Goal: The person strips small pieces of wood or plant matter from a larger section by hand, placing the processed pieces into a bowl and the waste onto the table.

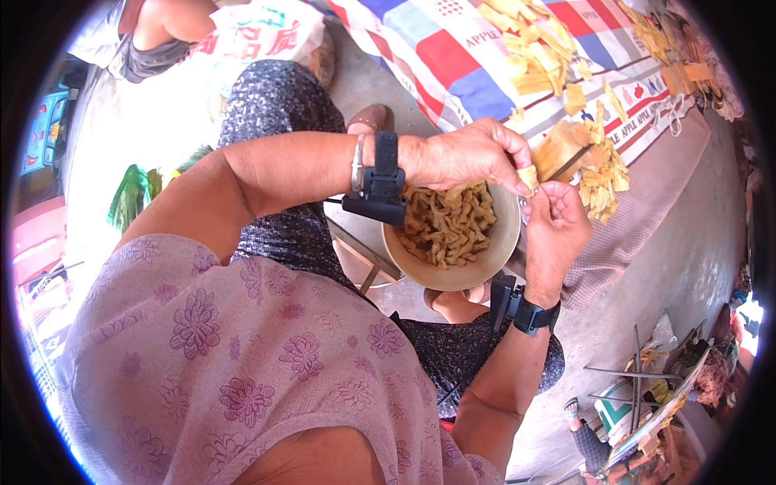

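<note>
Fingertips of both hands are meeting on one small yellow piece (528,176), just above the bowl's far rim. The left hand (465,153) is coming at it from the bowl's near-left side, arched over the bowl, its thumb and forefinger closed on the piece from above. The right hand (556,228) is rising from just right of the bowl (497,255), palm turned inward, its fingers curled and pinching the same piece from below; how tightly cannot be made out. The piece is too small to show its long axis clearly, though it seems to be lying across the gap between the two pinches. Neither hand is nearer: both are touching it.

The bowl is round, smooth and tan, and is holding a heap of crinkled, dry-looking tan strips (447,224). Beyond the bowl a wooden block (563,149) is sitting beside loose pale-yellow husk-like scraps (605,179) on a cloth (453,56) of red, blue and white squares. More yellow scraps (535,44) are piled farther across that cloth. A black band (385,166) is wrapping each wrist.
</note>
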`<state>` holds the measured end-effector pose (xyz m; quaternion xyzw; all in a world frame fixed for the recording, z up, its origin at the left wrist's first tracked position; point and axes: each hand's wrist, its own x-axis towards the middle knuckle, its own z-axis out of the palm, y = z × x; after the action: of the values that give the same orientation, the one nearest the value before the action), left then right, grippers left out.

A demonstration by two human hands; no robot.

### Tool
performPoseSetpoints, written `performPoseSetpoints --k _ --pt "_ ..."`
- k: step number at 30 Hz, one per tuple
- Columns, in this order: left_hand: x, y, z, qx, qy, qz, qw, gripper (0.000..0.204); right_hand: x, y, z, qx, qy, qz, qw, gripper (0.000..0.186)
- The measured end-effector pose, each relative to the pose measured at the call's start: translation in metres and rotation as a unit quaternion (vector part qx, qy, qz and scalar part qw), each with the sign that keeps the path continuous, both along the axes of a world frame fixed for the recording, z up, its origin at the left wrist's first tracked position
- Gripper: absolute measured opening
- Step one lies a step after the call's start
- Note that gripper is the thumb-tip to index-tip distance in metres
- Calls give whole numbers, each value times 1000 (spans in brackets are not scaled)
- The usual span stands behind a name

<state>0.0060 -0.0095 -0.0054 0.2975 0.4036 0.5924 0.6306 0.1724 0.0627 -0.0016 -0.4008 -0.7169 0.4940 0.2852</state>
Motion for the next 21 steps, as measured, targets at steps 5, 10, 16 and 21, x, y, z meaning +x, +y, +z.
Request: performPoseSetpoints --k 5,10,16,21 --pt "-6 4 -3 -39 40 0 998 15 -4 -9 8 9 -9 4 1000 3" --pt "-4 3 -7 5 133 39 990 18 -4 -10 15 -11 -13 48 999 13" --pt "-9 -2 12 5 131 6 991 21 1 -10 18 4 -14 83 996 13" --pt "-13 -4 14 13 141 3 990 20 -6 -21 18 166 -46 125 977 20"
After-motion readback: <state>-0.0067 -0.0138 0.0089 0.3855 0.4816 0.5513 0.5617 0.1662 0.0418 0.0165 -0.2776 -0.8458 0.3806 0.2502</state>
